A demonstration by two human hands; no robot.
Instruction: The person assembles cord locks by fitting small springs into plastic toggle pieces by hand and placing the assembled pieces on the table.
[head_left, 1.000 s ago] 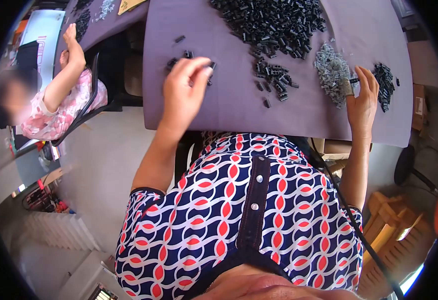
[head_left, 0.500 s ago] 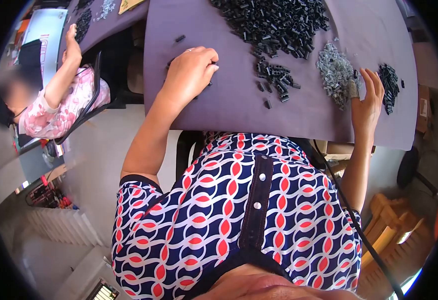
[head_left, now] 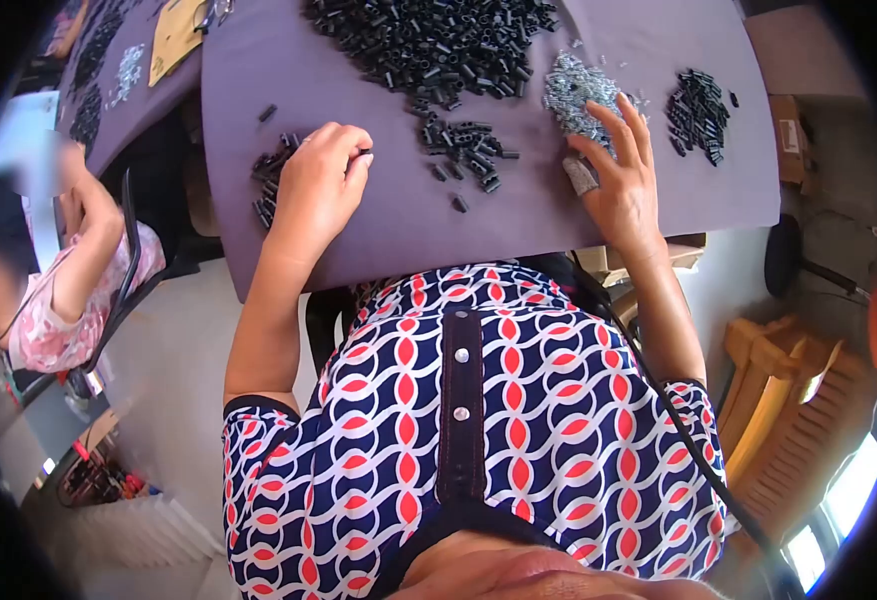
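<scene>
My left hand (head_left: 320, 190) is closed in a pinch above the near left of the table. A small black tube (head_left: 365, 152) shows at its thumb and fingertips. Partly beneath that hand lies a small pile of black tubes (head_left: 266, 185). My right hand (head_left: 623, 195) has its fingers apart, reaching over the near edge of a heap of small clear pieces (head_left: 570, 85). A greyish wrap (head_left: 580, 176) covers its thumb. Whether the fingertips touch the clear pieces is hard to see. Between the hands several loose black tubes (head_left: 468, 145) are scattered.
A large heap of black tubes (head_left: 428, 40) covers the far middle of the purple-grey tablecloth (head_left: 378, 235). Another black pile (head_left: 698, 115) lies at the right. Someone in a pink patterned top (head_left: 63, 320) sits at a second table on the left. A cable (head_left: 678, 420) runs along my right side.
The view has shifted, so the table appears further left. My right hand has moved onto the clear heap from its right side. My left hand stays pinched, now showing a black tube.
</scene>
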